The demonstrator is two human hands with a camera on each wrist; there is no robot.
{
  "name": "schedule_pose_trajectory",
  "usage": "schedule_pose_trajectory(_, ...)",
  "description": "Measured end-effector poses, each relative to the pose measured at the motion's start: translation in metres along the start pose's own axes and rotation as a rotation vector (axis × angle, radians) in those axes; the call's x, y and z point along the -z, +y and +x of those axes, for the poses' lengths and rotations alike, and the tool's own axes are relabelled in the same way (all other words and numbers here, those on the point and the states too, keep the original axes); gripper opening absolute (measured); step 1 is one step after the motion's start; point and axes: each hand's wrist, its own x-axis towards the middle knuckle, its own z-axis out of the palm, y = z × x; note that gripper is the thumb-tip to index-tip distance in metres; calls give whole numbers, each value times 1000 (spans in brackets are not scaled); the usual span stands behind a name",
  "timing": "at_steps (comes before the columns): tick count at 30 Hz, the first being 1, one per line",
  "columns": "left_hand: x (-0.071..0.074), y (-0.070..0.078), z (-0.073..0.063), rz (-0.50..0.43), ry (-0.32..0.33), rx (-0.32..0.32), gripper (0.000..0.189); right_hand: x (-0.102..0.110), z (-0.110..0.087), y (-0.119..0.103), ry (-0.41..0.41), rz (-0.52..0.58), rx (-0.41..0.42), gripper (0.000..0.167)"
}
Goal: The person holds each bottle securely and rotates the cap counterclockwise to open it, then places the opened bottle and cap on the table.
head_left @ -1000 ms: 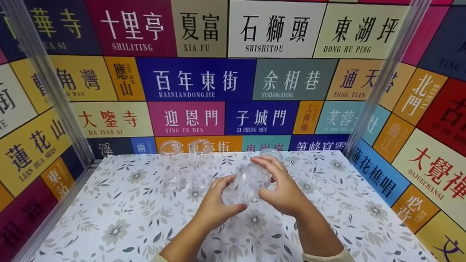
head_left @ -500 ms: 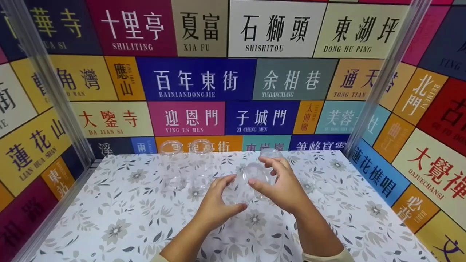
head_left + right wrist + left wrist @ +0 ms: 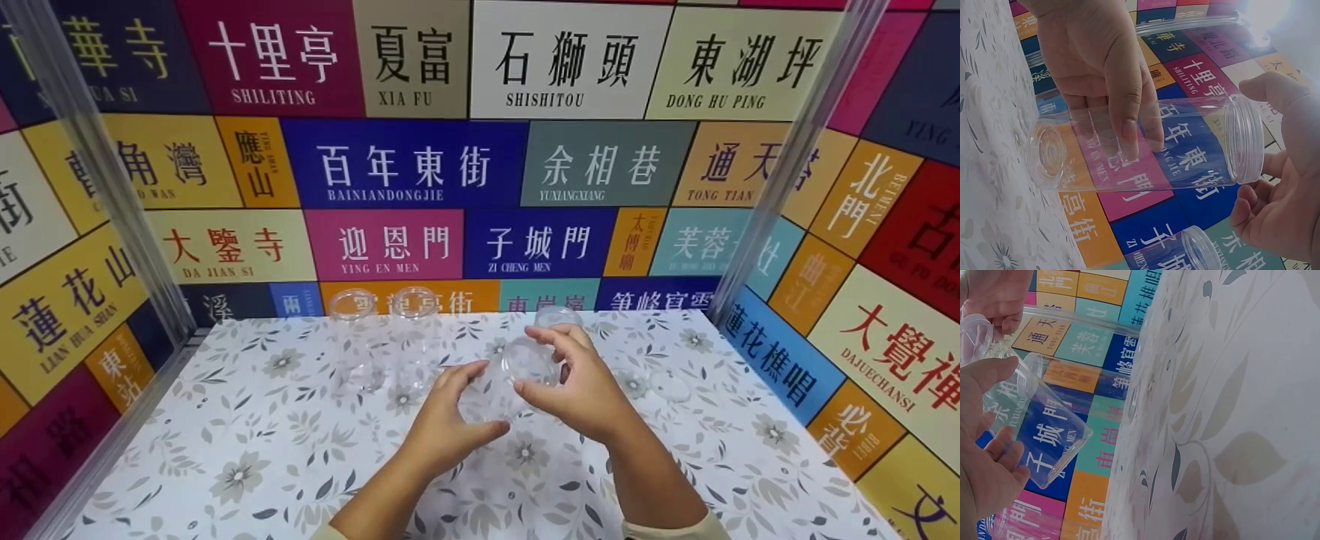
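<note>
A clear plastic jar [image 3: 489, 399], tilted with its mouth end toward me, is held above the table. My left hand [image 3: 450, 416] curls round its side; the right wrist view shows the thumb lying along the jar's see-through body [image 3: 1190, 149]. At the top end sits a clear round lid [image 3: 529, 360] with a ridged edge. My right hand [image 3: 581, 386] holds this lid by its edge, thumb on the near side and fingers on the far side. Nothing shows inside the jar.
Two clear jars [image 3: 352, 341] [image 3: 415, 341] stand upright at the back left of the flower-patterned table [image 3: 240, 480]. Another clear jar [image 3: 559, 315] is partly hidden behind my right hand. A clear disc [image 3: 669, 387] lies to the right. Colourful printed panels [image 3: 412, 161] enclose the table.
My right hand has shifted its fingers and thumb round the lid's edge, the thumb moving up and left, then slightly back down. My left hand and the jar have stayed in place.
</note>
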Motion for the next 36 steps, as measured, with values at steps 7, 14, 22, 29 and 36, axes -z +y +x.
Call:
schedule_pose_trajectory(7,0,-1,0,-10,1,-7,84,0,-1,1,-10,38,91,73)
schedule_pose_trajectory(14,0,-1,0,-14,-7,-11,86,-1,-2,2,-26,51,137,78)
schedule_pose_trajectory(22,0,-1,0,-12,-13,1,85,-1,-3,0,-35,38,126,78)
schedule_pose_trajectory(29,1,1,0,-8,-13,31,86,0,-1,-1,10,-33,16,76)
schedule_pose_trajectory(36,0,0,0,-11,-9,17,86,-1,0,-5,30,-130,-107,85)
